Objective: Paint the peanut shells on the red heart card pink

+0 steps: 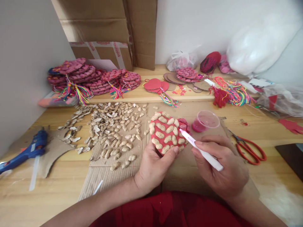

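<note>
My left hand (157,164) is closed on the lower edge of a red gourd-shaped cutout (163,142), its thumb lying on the front. Rows of unshelled peanuts (160,126) cover the cutout's larger lobe, pale and unpainted. On the smaller lobe the peanuts (184,125) are pink. In my right hand (220,164) is a white marker pen (205,154), gripped between thumb and fingers. Its pink tip points left, at or very close to the peanuts where the two lobes meet; contact cannot be made out. Just beyond stands a clear plastic cup (205,120) with pink liquid.
Loose peanuts and shells (113,126) spread across cardboard at left, near a blue glue gun (35,148). Red-handled scissors (251,149) lie right. Along the raised back shelf are stacked pink peanut-covered pieces (75,74), red cutouts (156,85), colourful tassels (239,93) and plastic bags (182,60).
</note>
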A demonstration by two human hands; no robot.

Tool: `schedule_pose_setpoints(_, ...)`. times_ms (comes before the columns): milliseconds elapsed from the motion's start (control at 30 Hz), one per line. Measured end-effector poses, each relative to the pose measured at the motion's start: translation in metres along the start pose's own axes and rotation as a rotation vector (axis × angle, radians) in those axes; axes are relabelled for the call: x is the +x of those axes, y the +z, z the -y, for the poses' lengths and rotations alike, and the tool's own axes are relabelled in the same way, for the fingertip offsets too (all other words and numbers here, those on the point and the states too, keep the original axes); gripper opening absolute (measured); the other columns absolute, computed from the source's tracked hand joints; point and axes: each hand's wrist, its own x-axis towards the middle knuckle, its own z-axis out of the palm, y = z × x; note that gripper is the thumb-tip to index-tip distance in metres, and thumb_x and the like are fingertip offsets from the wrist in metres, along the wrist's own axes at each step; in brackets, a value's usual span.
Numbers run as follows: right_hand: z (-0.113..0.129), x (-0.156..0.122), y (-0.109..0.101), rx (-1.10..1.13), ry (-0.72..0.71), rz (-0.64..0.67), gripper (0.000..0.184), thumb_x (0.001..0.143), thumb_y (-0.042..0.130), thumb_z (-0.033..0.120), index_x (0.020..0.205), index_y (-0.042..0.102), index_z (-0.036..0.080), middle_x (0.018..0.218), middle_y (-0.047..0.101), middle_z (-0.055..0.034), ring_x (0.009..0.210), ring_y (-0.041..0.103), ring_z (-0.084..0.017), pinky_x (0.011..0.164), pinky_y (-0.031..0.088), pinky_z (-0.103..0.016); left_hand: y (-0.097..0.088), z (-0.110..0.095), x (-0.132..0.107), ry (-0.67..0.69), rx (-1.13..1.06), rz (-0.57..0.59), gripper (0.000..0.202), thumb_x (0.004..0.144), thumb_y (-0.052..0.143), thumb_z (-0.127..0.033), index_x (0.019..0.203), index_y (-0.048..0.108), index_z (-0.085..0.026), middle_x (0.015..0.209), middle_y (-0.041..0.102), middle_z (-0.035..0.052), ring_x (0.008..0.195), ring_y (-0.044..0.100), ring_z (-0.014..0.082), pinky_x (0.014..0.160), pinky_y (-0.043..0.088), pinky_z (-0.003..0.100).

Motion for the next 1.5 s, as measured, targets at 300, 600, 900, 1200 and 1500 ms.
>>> schedule_pose_setpoints(300, 0.0048, 0.0048, -0.0014, -0.046, -0.045, 0.012, 0.022, 0.086, 0.067, 0.013, 0.105, 0.061, 0.021, 0.077, 0.073, -0.0012, 0.081, 0.068, -0.019, 0.072, 0.057, -0.031, -0.0013, 0.0010, 0.0000, 0.005, 0.026, 0.006, 0.037, 0.081, 0.080, -0.028, 0.115, 0.068, -0.021, 0.111, 0.077, 0.0068, 0.104, 0.072, 0.0237, 0.088, 0.059, 0.033)
schedule_pose_setpoints(600, 0.0058, 0.0000, 0.0001, -0.045, -0.060, 0.048, 0.025, 0.083, 0.069, 0.010, 0.105, 0.060, 0.020, 0.082, 0.074, -0.0021, 0.086, 0.067, -0.020, 0.077, 0.052, -0.033, -0.0009, -0.0028, 0.0007, 0.012, 0.066, -0.048, 0.033, 0.079, 0.082, -0.029, 0.108, 0.069, -0.019, 0.103, 0.078, 0.0060, 0.095, 0.074, 0.0227, 0.084, 0.060, 0.033)
schedule_pose_setpoints(900, 0.0042, -0.0007, -0.0006, -0.026, -0.066, 0.046, 0.024, 0.083, 0.068, 0.009, 0.104, 0.060, 0.019, 0.078, 0.072, -0.0019, 0.088, 0.066, -0.020, 0.080, 0.050, -0.035, -0.0022, -0.0016, 0.0010, -0.003, 0.049, -0.035, 0.036, 0.080, 0.081, -0.029, 0.111, 0.067, -0.019, 0.103, 0.078, 0.0058, 0.093, 0.074, 0.0213, 0.077, 0.061, 0.029)
schedule_pose_setpoints(1200, 0.0064, -0.0001, -0.0024, -0.047, -0.056, 0.056, 0.018, 0.085, 0.067, 0.010, 0.100, 0.062, 0.018, 0.081, 0.072, -0.0028, 0.087, 0.066, -0.020, 0.078, 0.049, -0.034, -0.0019, -0.0059, 0.0006, -0.066, 0.002, -0.050, 0.038, 0.077, 0.084, -0.030, 0.109, 0.069, -0.018, 0.103, 0.078, 0.0062, 0.091, 0.075, 0.0209, 0.072, 0.063, 0.027)
schedule_pose_setpoints(1500, -0.0011, -0.0035, 0.0007, -0.012, -0.037, 0.009, 0.018, 0.084, 0.069, 0.011, 0.100, 0.064, 0.018, 0.086, 0.070, -0.0038, 0.089, 0.066, -0.019, 0.081, 0.047, -0.036, -0.0043, -0.0025, 0.0025, -0.088, -0.128, -0.034, 0.041, 0.079, 0.084, -0.028, 0.115, 0.068, -0.019, 0.107, 0.077, 0.0051, 0.094, 0.074, 0.0194, 0.074, 0.064, 0.025)
